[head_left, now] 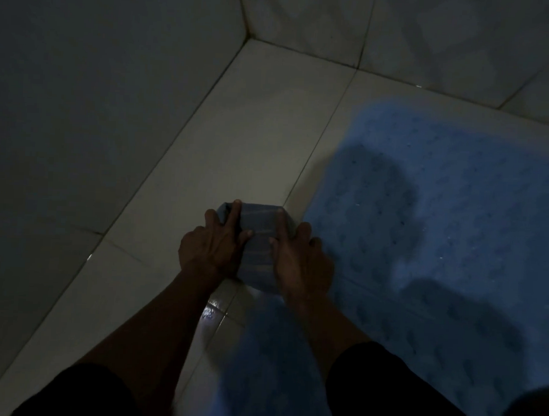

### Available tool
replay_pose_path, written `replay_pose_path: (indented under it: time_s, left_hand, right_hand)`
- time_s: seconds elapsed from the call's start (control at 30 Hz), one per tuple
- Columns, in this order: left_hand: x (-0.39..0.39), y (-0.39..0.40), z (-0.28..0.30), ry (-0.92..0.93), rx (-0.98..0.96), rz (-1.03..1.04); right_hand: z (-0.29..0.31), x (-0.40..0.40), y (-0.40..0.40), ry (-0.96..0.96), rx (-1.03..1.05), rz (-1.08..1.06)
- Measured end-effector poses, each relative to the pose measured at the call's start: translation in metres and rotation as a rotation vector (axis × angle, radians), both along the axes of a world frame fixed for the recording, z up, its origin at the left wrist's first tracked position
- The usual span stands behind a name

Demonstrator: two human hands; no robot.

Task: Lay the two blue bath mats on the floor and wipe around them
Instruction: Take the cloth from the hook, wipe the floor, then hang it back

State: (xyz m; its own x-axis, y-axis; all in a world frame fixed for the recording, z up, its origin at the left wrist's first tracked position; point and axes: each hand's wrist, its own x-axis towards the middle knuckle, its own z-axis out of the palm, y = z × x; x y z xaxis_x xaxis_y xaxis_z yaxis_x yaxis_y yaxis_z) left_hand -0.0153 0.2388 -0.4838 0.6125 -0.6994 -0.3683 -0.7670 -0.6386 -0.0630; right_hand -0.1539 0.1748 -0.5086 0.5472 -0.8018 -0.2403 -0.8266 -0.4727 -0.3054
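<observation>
A folded blue-grey striped cloth (259, 238) lies on the pale tiled floor (254, 128), just left of a blue bath mat (440, 199) that covers the floor on the right. A second stretch of blue mat (269, 358) reaches toward me between my forearms; where the two mats meet is too dim to tell. My left hand (211, 246) rests on the cloth's left side with fingers spread and straight. On the cloth's right side my right hand (299, 256) presses flat, its outer fingers touching the mat's edge.
Tiled walls close the space: one (82, 105) runs along the left, another (431, 41) at the back, meeting in a corner at top centre. A wet, shiny patch (212, 312) shows on the floor below the cloth. The scene is dim.
</observation>
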Motion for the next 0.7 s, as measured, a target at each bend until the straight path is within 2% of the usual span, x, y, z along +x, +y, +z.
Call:
replay_pose_path:
  time_s: [0.03, 0.2, 0.33, 0.47, 0.7]
  left_hand:
    - [0.001, -0.009, 0.0, 0.004, -0.009, -0.011]
    - [0.009, -0.042, -0.002, 0.013, -0.039, -0.069]
    - [0.018, -0.066, -0.005, 0.052, -0.072, -0.126]
    - [0.033, -0.087, -0.014, 0.117, -0.125, -0.151]
    - [0.049, -0.133, -0.014, 0.127, -0.098, -0.195]
  right_hand:
    - [-0.001, 0.001, -0.008, 0.013, 0.017, -0.003]
    - [-0.01, 0.006, -0.035, 0.051, -0.234, -0.075]
    - [-0.012, 0.01, -0.061, 0.05, -0.127, -0.088]
    - [-0.011, 0.017, -0.075, 0.03, -0.107, -0.146]
    - [-0.009, 0.034, -0.116, 0.106, -0.056, -0.202]
